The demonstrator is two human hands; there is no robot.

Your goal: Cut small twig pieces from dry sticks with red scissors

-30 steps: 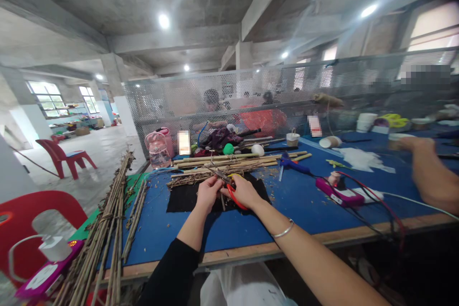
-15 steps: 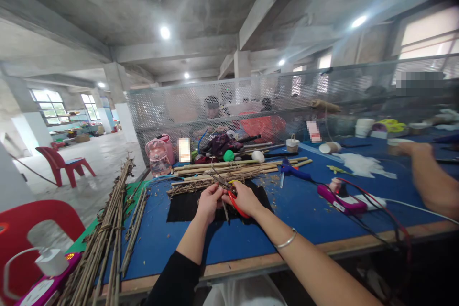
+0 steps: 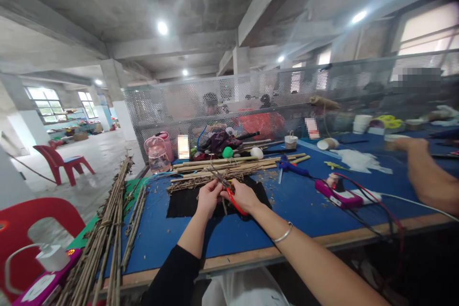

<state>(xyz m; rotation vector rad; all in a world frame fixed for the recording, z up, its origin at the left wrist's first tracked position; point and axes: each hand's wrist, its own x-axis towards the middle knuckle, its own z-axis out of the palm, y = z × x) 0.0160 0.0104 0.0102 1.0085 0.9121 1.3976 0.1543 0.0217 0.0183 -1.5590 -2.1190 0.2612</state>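
Over a black cloth (image 3: 179,205), my right hand (image 3: 244,197) is closed round red-handled scissors (image 3: 234,202), whose metal blades point up and left. My left hand (image 3: 209,196) pinches a thin twig (image 3: 225,207) right beside the scissors; the fingers hide most of it. Just beyond both hands lies a heap of rough brown twigs (image 3: 186,185), with smoother pale sticks (image 3: 201,166) behind it.
A tied bundle of long sticks (image 3: 103,229) rests at the table's left. To the right are a blue glue gun (image 3: 292,167), a purple power strip (image 3: 339,194) with cables, and a co-worker's arm (image 3: 426,172). A perforated metal screen (image 3: 161,110) stands behind.
The view has shifted slightly. Both hands stay close together with the scissors and twig between them, and the co-worker's hand at right stays near a pale roll.
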